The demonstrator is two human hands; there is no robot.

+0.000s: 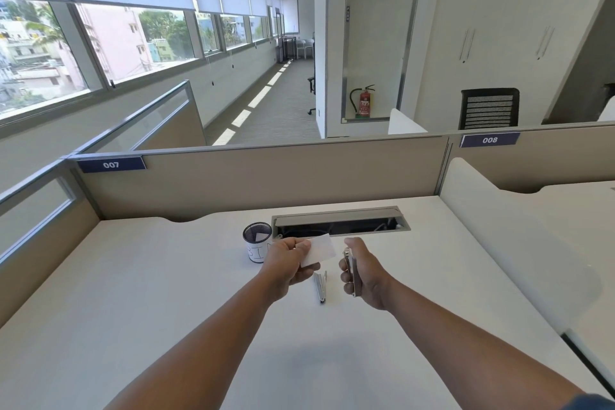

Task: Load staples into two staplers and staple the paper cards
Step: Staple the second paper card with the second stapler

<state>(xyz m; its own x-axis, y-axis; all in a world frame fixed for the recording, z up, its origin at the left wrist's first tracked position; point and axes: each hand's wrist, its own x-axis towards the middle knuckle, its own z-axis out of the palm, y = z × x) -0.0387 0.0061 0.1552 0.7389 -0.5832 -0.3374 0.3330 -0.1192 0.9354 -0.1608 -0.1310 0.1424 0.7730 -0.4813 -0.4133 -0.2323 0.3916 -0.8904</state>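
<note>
While our left hand pinched the small white paper card above the white desk, our right hand gripped a slim silver metal stapler upright. A second silver stapler lay between them (untouched). We judged the card's corner should slide fully between the jaws before squeezing.

An office — numbered cubicle partitions, white desk.
</note>
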